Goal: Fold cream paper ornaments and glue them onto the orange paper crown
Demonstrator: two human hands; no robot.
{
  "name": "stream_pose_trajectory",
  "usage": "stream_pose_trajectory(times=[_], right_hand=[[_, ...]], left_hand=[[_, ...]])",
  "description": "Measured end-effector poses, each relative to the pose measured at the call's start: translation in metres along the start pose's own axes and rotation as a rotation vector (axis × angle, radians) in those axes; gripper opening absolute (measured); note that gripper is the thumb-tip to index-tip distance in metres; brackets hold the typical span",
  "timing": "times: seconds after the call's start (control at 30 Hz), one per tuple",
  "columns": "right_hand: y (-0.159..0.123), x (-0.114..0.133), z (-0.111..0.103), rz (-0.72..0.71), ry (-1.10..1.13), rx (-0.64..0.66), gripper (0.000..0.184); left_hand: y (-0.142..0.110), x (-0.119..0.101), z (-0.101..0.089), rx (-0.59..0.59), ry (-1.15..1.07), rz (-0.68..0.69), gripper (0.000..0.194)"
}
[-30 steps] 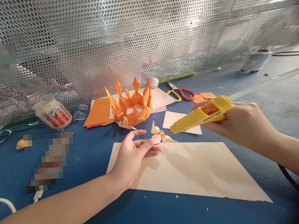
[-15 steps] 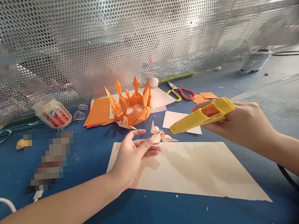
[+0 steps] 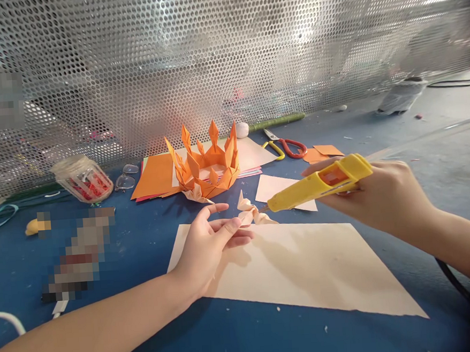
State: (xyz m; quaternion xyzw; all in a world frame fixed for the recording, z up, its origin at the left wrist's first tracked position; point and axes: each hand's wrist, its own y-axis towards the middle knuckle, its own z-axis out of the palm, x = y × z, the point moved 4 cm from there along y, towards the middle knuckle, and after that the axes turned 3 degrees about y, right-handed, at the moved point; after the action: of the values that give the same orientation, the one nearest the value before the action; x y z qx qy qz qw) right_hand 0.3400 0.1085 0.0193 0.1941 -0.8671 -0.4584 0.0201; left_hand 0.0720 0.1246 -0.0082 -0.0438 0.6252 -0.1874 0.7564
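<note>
Between the thumb and fingers of my left hand (image 3: pixel 213 236) is a small cream folded-paper piece (image 3: pixel 246 214) with pointed tips. A yellow hot glue gun (image 3: pixel 320 183) is gripped in my right hand (image 3: pixel 385 195), its nozzle pointing left at the right side of the folded piece. Whether the nozzle touches the paper I cannot tell. Beneath both hands lies a large cream sheet (image 3: pixel 306 267). Just behind stands an orange origami crown (image 3: pixel 214 177), with another cream folded piece (image 3: pixel 196 193) at its front left edge.
Coloured paper sheets (image 3: pixel 156 176) lie under the crown. Scissors (image 3: pixel 293 148), orange paper squares (image 3: pixel 325 151) and a pale square (image 3: pixel 274 186) are at the back right. A jar with red bits (image 3: pixel 84 178) and glasses (image 3: pixel 125 178) sit left, before a perforated metal panel (image 3: pixel 194 55).
The glue gun has shifted very slightly to the right in my right hand's grip. My left hand and the folded paper piece stay almost where they were.
</note>
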Motion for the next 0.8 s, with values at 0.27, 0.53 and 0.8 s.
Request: stream_pose_trajectory(times=[0.27,0.53,0.8], right_hand=[[0.01,0.013,-0.012,-0.071,-0.039,-0.073,0.045],[0.005,0.005,-0.008,-0.031,-0.06,-0.042,0.046],[-0.01,-0.013,0.004,0.051,-0.053,0.078,0.059]], left_hand=[[-0.002,0.001,0.0,-0.009,-0.002,0.0,0.027],[0.001,0.0,-0.001,-0.016,-0.015,0.001,0.025],[-0.001,-0.001,0.001,-0.007,-0.028,0.008,0.024]])
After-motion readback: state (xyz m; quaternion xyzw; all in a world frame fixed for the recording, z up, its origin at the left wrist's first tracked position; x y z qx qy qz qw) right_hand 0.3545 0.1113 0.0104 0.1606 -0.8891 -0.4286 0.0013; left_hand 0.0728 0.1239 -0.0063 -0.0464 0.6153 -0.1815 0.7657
